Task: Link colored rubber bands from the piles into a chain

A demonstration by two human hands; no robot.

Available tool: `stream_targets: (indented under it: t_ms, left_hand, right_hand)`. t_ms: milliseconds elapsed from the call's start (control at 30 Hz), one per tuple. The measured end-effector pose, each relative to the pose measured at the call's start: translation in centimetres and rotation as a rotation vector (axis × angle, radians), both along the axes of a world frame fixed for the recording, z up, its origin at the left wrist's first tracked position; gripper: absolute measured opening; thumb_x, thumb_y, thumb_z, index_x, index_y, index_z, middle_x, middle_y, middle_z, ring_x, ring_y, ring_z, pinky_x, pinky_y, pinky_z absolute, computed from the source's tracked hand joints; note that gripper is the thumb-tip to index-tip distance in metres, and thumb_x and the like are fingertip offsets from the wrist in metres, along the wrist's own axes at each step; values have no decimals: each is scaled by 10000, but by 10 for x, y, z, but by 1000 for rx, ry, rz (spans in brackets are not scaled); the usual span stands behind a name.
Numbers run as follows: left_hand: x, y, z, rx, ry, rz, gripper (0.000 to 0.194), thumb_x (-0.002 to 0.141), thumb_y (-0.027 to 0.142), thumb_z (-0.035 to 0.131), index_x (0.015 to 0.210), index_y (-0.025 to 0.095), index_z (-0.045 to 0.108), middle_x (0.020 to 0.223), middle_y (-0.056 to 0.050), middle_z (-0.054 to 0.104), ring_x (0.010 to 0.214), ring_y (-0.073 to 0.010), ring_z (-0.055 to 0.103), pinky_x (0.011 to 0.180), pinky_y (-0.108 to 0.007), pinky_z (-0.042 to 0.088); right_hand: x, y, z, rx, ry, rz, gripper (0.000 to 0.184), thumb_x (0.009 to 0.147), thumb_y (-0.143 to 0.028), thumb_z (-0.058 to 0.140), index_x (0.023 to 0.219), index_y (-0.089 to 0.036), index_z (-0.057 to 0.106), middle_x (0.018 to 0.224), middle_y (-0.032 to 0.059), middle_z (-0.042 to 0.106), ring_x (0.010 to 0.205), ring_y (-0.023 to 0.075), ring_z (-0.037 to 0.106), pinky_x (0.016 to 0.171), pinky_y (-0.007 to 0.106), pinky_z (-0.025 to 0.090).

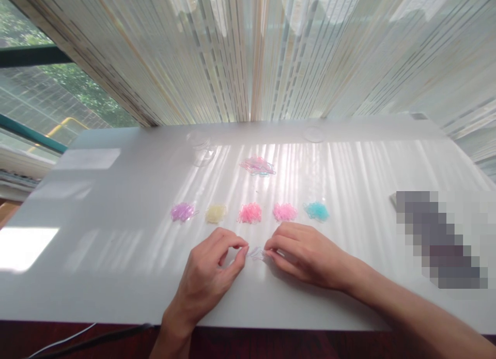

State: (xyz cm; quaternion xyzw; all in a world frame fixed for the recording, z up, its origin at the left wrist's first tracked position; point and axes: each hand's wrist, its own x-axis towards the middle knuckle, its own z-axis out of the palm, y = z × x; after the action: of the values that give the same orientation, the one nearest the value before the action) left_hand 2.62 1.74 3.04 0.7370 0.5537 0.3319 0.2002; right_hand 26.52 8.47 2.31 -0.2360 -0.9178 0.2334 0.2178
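Note:
My left hand is closed in a pinch, thumb and forefinger at the left edge of a few pale, thin loops, apparently paper clips. Whatever sits between those fingertips is too small to make out. From the other side, my right hand pinches at the right end of these pale clips. Just beyond the hands runs a row of small heaps of similar clips: purple, yellow, coral, pink and turquoise. Behind the row lies a mixed-colour heap.
A clear round container stands at the back left of the white table, with a clear disc, perhaps its lid, at the back right. A blurred-out object lies on the right. Striped curtains hang behind the table.

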Motion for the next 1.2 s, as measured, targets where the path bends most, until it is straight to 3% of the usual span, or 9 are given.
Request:
stream_targets:
  t_ms: [167,233,467,667,767,900,1033,1133,1200]
  left_hand:
    - [-27,15,3,171,169,372,77,964,219,635,931,212,704,838,19,654,537,-89,428,573,-239,417]
    - [-35,20,3,150,206,452,92,953,263,649,915,212,716,864,21,665,517,-78,428,567,-238,410]
    - [-39,29,-4,21,261,509,125,937,303,634,894,233,729,894,23,683,562,-92,508,610,-243,429]
    - [-41,29,-5,5,238,522,138,944,312,626,916,239,740,953,11,702,595,-102,533,644,-259,447]
    - [-38,25,-1,52,126,530,131,954,294,622,945,232,737,979,4,691,596,-92,520,642,-253,458]
    - [-29,16,4,60,-101,380,46,933,209,636,936,219,681,839,21,598,634,-102,515,601,-227,449]
    - [-15,3,1,-37,-45,108,139,927,107,594,965,223,659,802,32,593,629,-102,509,627,-228,456]
    - [-7,-4,-3,-142,-27,-57,135,976,143,580,1001,239,671,833,29,638,638,-100,545,631,-223,465]
    - [-3,-7,-5,-190,-40,-101,116,998,182,590,1020,252,680,858,31,665,650,-99,567,644,-221,473]
  right_hand:
    - [1,0,0,-6,-43,11,221,1036,-219,493,950,-170,691,819,47,673,715,166,583,650,292,455]
    - [1,0,0,-5,-51,16,226,1038,-221,492,953,-167,695,808,44,667,707,166,578,648,294,447]
    - [1,2,-3,-3,-63,20,226,1040,-230,497,961,-167,699,796,41,661,699,163,573,647,288,424]
    - [2,1,-3,2,-61,19,231,1037,-225,498,956,-164,705,788,42,661,692,164,568,646,288,414]
    - [3,1,-2,-5,-68,8,228,1034,-224,498,961,-165,706,790,44,661,696,168,568,646,291,412]
    - [3,1,-2,-16,-74,10,216,1029,-219,505,968,-167,706,799,42,663,699,167,567,650,290,413]
    - [3,2,-3,-15,-82,9,209,1028,-227,514,969,-168,705,798,40,658,704,170,572,652,295,415]
    - [3,1,-4,-13,-86,7,202,1029,-236,520,977,-169,703,803,41,658,709,171,576,653,295,418]
    - [4,1,-4,-16,-90,8,194,1029,-238,525,988,-171,702,816,43,663,717,170,579,661,294,425]
